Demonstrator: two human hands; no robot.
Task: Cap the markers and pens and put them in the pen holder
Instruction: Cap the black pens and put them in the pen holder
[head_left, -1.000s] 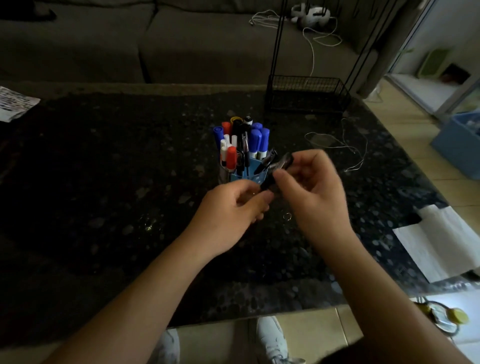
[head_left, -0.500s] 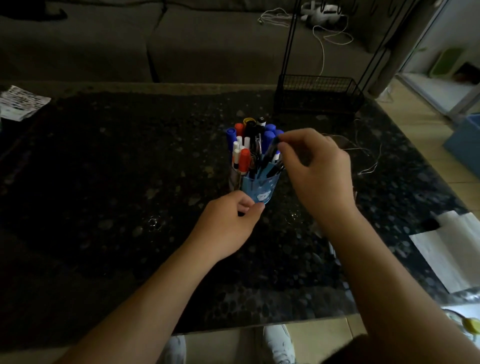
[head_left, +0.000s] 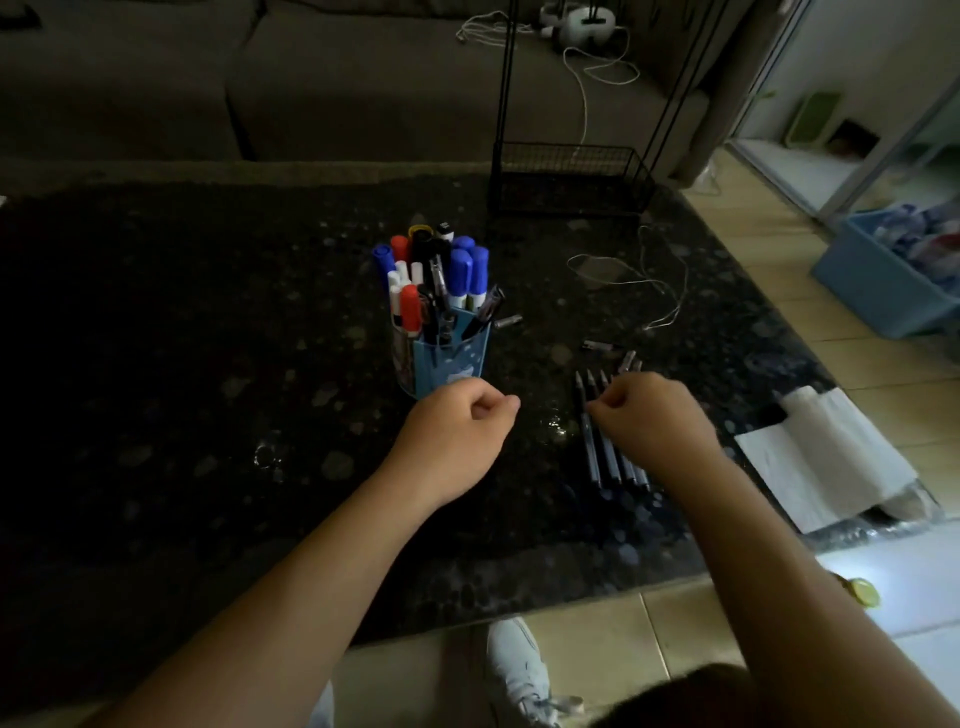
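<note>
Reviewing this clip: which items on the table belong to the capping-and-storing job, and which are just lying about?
Part of the job:
blue pen holder
capped markers standing in it
row of uncapped pens under the right hand
loose caps

Just lying about:
wire basket
white cord
white paper

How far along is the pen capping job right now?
Mostly done: the blue pen holder is packed with capped blue, red and black markers. In hand: the right hand reaches onto a row of grey uncapped pens lying on the dark speckled table; the left hand looks empty. Left: those pens, plus small loose caps nearby.
</note>
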